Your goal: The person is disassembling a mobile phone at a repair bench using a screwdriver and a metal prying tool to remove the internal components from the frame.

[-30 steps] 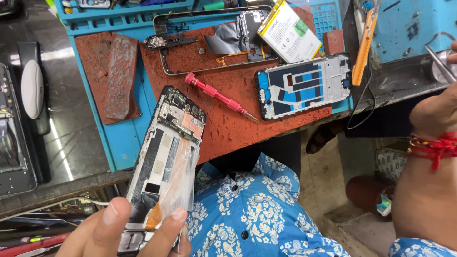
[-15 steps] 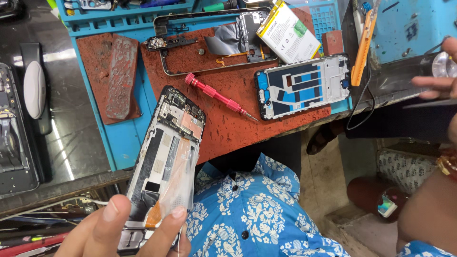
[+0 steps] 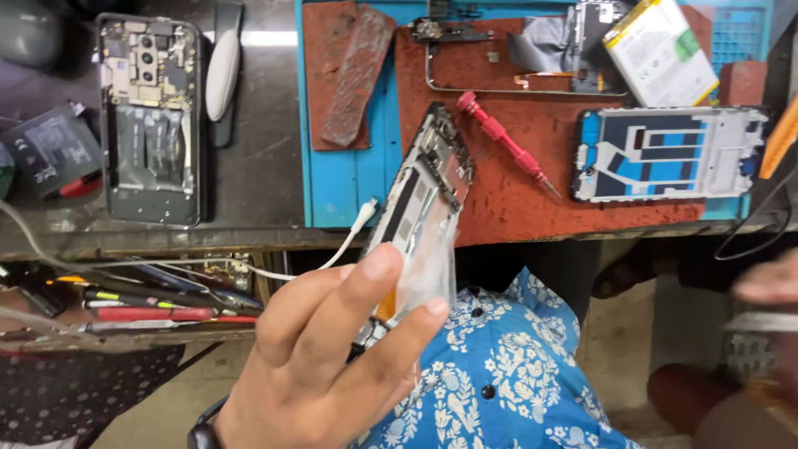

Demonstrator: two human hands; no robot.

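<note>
The left hand (image 3: 332,357) grips an opened phone (image 3: 420,220) by its lower end, thumb and fingers closed around the edges, holding it tilted above the front edge of the blue work mat (image 3: 349,179) and over a blue flowered shirt (image 3: 499,374). The right hand (image 3: 769,291) shows only as a blur at the right edge, just above a thin silvery tool (image 3: 761,323); whether it is closed on that tool cannot be told. On the mat lie two rust-red pads, a small one (image 3: 332,50) at the left with a worn dark strip (image 3: 357,75) across it, and a large one (image 3: 515,191) carrying one red screwdriver (image 3: 503,141), one white and blue phone frame (image 3: 669,154) and one thin metal bezel (image 3: 482,75). At the top right lies one flat battery pack (image 3: 661,50), white with a yellow border and a small green patch. On the bare metal bench to the left lies a second opened phone (image 3: 150,116), face down, with a black battery (image 3: 50,150) bearing a pale label beside it. A white cable (image 3: 316,264) ends just beside the held phone. Several pens and tools (image 3: 141,303) fill a tray below the bench.
</note>
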